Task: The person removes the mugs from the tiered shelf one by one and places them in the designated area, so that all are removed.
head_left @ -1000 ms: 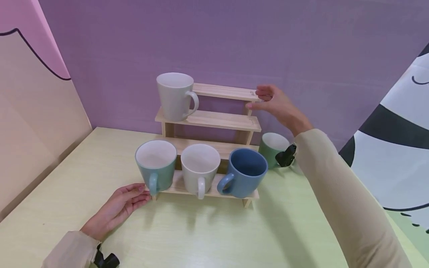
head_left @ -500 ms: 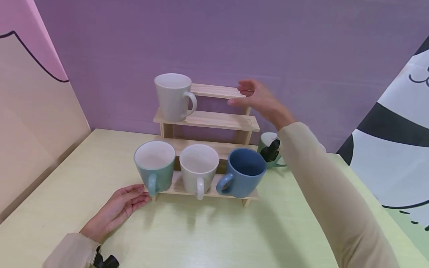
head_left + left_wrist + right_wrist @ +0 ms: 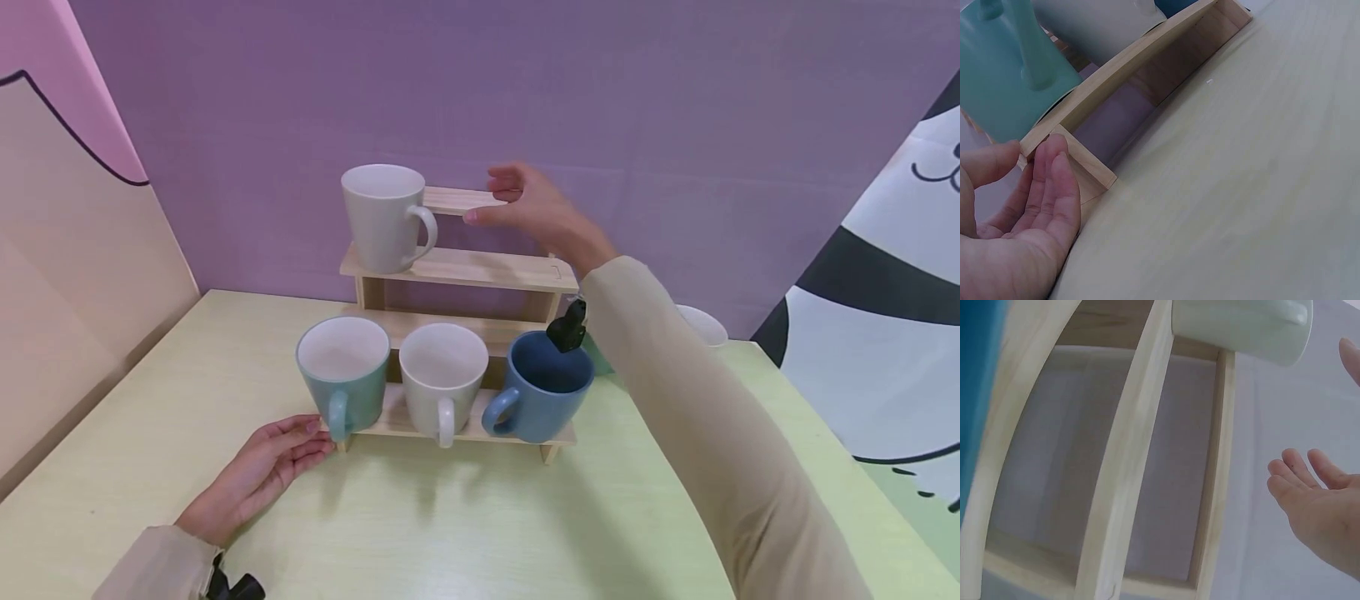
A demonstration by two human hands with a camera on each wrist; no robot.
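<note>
My left hand [image 3: 262,475] holds the front left corner of a stepped wooden display rack [image 3: 480,267]; the left wrist view shows the thumb at the board's end and the fingers under it, by the leg. On the lowest step stand a teal mug [image 3: 352,396], a white mug [image 3: 438,392] and a blue mug [image 3: 543,408]. A taller white mug [image 3: 378,221] stands at the left of the second step from the top, handle to the right. My right hand [image 3: 540,208] hovers before the top board, to the right of that mug, fingers loosely bent around nothing.
Behind the right sleeve [image 3: 697,417], a green mug [image 3: 597,354] and another white mug [image 3: 705,325] are mostly hidden on the pale table [image 3: 420,550]. A purple wall [image 3: 675,108] rises close behind the rack.
My right hand has moved left along the top board toward the taller white mug, and its sleeve now covers much of the green mug. The left hand has kept its place at the corner.
</note>
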